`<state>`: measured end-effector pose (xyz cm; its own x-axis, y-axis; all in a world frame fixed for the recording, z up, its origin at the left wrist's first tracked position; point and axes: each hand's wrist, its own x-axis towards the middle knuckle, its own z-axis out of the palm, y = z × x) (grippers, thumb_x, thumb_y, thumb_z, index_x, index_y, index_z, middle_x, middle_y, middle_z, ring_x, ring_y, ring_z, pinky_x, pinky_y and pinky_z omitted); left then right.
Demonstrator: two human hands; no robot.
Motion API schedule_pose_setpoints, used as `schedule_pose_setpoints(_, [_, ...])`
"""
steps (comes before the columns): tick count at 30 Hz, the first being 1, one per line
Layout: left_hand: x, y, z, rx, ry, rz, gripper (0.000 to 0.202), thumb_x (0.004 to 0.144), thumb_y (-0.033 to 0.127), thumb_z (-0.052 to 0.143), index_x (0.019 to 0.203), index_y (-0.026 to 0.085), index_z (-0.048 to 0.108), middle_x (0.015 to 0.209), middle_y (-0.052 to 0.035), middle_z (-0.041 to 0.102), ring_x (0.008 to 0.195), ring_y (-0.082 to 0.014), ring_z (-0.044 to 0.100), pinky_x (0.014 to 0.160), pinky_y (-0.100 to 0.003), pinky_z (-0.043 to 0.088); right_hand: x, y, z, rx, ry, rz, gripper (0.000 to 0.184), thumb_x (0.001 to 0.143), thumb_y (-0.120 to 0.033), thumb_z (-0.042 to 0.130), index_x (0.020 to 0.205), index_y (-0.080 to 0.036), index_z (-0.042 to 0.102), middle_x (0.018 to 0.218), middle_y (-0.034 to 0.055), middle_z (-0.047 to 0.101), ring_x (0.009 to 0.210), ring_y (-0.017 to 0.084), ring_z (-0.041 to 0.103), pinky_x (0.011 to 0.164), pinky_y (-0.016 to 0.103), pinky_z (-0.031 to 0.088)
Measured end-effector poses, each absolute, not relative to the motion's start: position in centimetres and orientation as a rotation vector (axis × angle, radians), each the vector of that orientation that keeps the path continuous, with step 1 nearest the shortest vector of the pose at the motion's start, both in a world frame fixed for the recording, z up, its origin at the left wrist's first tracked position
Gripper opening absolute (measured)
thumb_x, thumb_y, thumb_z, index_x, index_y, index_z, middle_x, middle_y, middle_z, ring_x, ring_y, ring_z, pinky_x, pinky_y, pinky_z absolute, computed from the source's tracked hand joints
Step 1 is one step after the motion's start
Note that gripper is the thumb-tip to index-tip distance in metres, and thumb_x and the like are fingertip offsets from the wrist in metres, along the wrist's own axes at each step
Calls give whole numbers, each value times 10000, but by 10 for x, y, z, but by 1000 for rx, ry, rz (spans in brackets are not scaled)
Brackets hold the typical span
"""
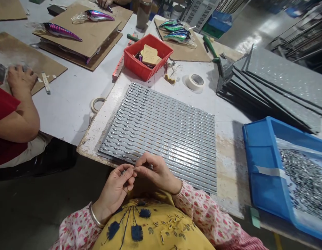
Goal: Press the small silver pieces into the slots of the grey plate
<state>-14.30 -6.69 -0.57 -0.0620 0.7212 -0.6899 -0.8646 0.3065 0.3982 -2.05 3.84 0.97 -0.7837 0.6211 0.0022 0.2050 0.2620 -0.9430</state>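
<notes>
My left hand [115,189] is closed in front of my apron, with a bit of something small, dark and shiny showing between its curled fingers. The thumb and forefinger of my right hand [158,173] pinch together against the left fingertips. What they grip is too small to make out. Both hands are just over the near edge of a grey ridged board [163,128]. Wavy rows run across this board, with small glossy drop-shaped pieces [119,135] along its left part. A blue bin [265,173] at the right holds many small silvery pieces [304,177].
Behind the board stands a red tray [140,69] with yellow paper, beside a tape roll [196,82]. Stacked grey boards [283,83] lie at the right. Fishing lures [178,31] rest on cardboard. At the left, a co-worker's hand [21,78] lies on another cardboard sheet.
</notes>
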Motion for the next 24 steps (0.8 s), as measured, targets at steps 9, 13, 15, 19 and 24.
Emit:
schedule_pose_setpoints(9, [-147, -68, -3, -170, 985, 1233, 155, 777, 225, 610, 912, 152, 592, 773, -40, 618, 567, -60, 516, 480, -154, 377, -25, 47, -12, -1042, -2282, 980, 130, 837, -268, 565, 747, -175, 579, 692, 8, 590, 658, 133, 506, 620, 258, 372])
schedule_pose_setpoints(13, [-147, -70, -6, -179, 950, 1196, 120, 774, 241, 607, 848, 152, 578, 677, 3, 565, 470, -24, 423, 437, -140, 298, -31, 44, -11, -1054, -2459, 747, 133, 842, -255, 560, 732, -180, 565, 701, 9, 601, 699, 149, 510, 669, 280, 340])
schedule_pose_setpoints(15, [-148, -70, -7, -182, 926, 1191, 131, 784, 255, 587, 857, 145, 584, 682, 0, 560, 467, -26, 413, 433, -148, 282, -33, 43, -10, -1073, -2521, 660, 131, 836, -255, 567, 726, -183, 563, 709, 7, 609, 709, 152, 510, 679, 287, 320])
schedule_pose_setpoints(19, [-149, -69, -7, -160, 898, 1200, 169, 803, 248, 539, 911, 129, 588, 717, -30, 576, 501, -51, 441, 444, -170, 297, -36, 44, -10, -1115, -2563, 594, 146, 826, -269, 576, 709, -185, 557, 696, -1, 609, 704, 146, 509, 679, 289, 291])
schedule_pose_setpoints(24, [-148, -69, -7, -165, 880, 1198, 109, 807, 255, 554, 873, 170, 536, 709, -17, 583, 494, -50, 439, 437, -160, 290, -35, 48, -11, -1093, -2589, 639, 145, 826, -289, 587, 725, -190, 553, 692, -7, 616, 706, 154, 516, 669, 292, 273])
